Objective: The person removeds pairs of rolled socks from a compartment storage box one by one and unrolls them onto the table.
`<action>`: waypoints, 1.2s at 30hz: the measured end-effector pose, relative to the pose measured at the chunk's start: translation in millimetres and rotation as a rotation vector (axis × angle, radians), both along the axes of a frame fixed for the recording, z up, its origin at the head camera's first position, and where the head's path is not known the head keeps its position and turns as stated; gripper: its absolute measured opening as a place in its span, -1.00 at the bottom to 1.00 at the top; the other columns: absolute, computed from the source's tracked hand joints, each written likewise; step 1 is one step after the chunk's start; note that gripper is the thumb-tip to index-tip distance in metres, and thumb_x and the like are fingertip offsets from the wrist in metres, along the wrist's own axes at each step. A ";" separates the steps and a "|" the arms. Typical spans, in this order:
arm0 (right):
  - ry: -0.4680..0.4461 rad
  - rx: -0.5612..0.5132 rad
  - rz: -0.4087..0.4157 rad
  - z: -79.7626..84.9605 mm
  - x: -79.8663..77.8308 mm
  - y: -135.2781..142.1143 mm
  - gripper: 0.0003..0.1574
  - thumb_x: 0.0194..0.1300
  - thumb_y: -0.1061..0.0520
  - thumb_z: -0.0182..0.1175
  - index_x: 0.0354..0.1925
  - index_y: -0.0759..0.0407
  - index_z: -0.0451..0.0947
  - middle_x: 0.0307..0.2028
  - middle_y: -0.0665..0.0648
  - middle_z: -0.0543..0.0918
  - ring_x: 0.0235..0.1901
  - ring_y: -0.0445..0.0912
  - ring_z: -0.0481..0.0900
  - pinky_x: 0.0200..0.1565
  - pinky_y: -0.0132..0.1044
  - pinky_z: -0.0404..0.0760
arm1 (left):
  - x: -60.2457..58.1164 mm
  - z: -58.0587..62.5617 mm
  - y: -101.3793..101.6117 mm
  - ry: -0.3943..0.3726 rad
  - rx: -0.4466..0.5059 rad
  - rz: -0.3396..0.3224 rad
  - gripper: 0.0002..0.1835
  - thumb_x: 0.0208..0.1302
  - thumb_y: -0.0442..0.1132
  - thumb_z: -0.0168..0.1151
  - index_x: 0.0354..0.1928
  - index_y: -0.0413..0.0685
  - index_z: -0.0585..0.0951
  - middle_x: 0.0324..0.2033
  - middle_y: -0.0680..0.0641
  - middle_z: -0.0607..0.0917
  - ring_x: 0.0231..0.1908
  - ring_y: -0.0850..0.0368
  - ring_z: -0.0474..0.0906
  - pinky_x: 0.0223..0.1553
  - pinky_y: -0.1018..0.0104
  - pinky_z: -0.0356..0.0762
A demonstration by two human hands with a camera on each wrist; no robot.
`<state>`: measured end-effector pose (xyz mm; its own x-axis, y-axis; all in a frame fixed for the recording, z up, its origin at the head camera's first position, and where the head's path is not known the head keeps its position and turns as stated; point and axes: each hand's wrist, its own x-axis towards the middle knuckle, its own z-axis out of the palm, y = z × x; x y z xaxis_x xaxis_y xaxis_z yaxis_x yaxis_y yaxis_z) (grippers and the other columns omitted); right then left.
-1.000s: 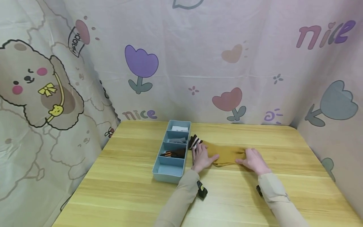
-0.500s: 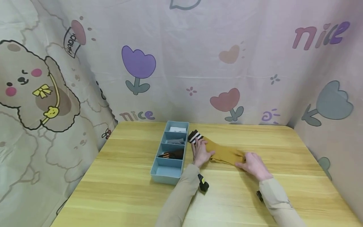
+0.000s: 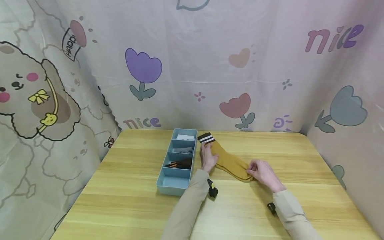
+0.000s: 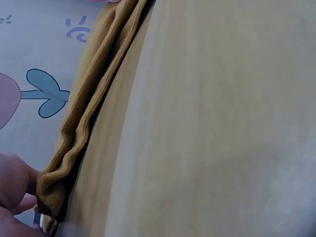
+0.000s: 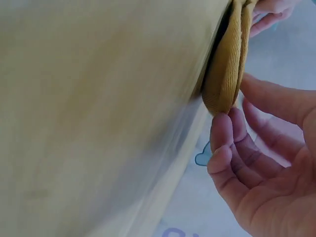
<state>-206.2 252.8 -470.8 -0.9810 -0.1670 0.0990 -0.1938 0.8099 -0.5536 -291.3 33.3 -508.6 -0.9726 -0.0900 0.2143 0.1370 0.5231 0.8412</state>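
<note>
A pair of mustard socks (image 3: 229, 160), one laid over the other, stretches slantwise on the table; the dark cuff has white stripes. My left hand (image 3: 208, 158) rests along the near side of the leg just below the cuff, thumb spread over the fabric. At the toe end, my right hand (image 3: 262, 171) pinches the edge between thumb and fingers. The right wrist view shows the thumb (image 5: 276, 98) on the upper side of the socks (image 5: 227, 74) and fingertips at the toe. In the left wrist view the socks' layered edge (image 4: 94, 98) runs up from my hand (image 4: 17, 192).
A blue-grey divided box (image 3: 172, 190) stands just left of my left hand. Its compartments hold a white folded item (image 3: 185, 137), a grey one (image 3: 183, 150) and a dark brown one with orange stripes (image 3: 181, 164). A printed curtain (image 3: 192, 66) hangs behind the wooden table (image 3: 129, 193).
The socks have turned from lying crosswise to slanting, the striped cuff shifting away and flattening out, the toe coming nearer. My left hand has moved slightly up and left along them.
</note>
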 end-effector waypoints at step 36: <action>-0.384 -0.289 0.047 -3.0 -10.3 -41.9 -0.70 0.21 0.25 0.40 -0.43 0.23 0.42 -0.63 0.00 0.50 -0.64 -0.19 0.55 -0.53 -0.37 0.60 | -20.3 7.1 -17.2 0.022 0.020 0.015 -0.32 -0.05 -0.65 0.12 0.26 -0.39 0.47 0.18 -0.45 0.46 0.22 -0.34 0.41 0.32 -0.10 0.41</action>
<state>-216.5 210.9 -473.8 -0.9477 -0.2313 -0.2200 0.0358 0.6077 -0.7933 -311.6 16.1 -501.4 -0.9662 -0.1092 0.2334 0.1476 0.5080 0.8486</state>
